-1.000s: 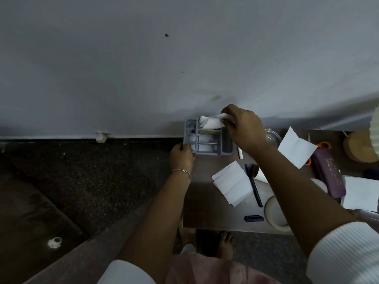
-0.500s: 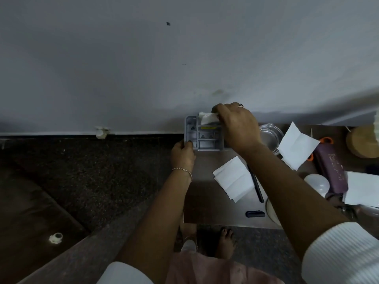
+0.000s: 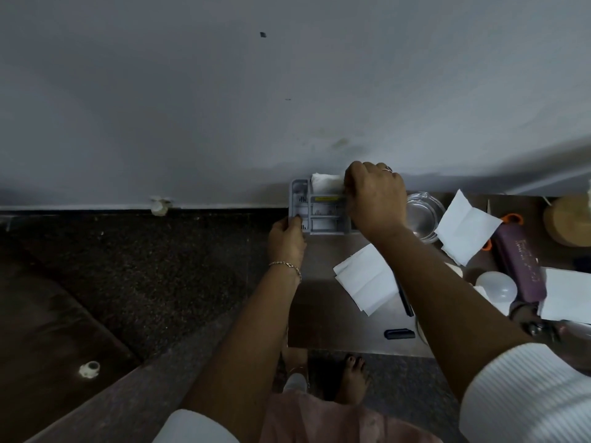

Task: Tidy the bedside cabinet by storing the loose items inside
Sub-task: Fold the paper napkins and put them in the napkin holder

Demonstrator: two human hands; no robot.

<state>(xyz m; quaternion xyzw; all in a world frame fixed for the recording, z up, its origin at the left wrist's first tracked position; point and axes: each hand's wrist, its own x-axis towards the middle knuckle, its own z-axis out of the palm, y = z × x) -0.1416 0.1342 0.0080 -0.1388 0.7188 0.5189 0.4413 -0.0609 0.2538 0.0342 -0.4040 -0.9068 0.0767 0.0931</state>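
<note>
A small grey plastic organiser tray [image 3: 319,215] with several compartments stands at the back left corner of the brown cabinet top [image 3: 323,314], against the wall. My left hand [image 3: 286,239] grips its left front corner. My right hand [image 3: 374,199] pushes a white tissue [image 3: 326,182] down into the tray's rear compartment, fingers curled on it. More white tissues lie loose: one folded [image 3: 364,278] in the middle, one [image 3: 465,230] to the right, one [image 3: 566,295] at the far right.
A clear glass bowl [image 3: 422,215] sits right of the tray. A black pen [image 3: 405,302], a small black clip [image 3: 399,334], a white bulb [image 3: 497,287], a purple case [image 3: 521,266] and a round wooden piece [image 3: 567,227] crowd the top. Dark floor lies left.
My right hand has pressed the crumpled tissue lower and flatter into the tray's back compartment. My left hand kept its hold on the tray corner.
</note>
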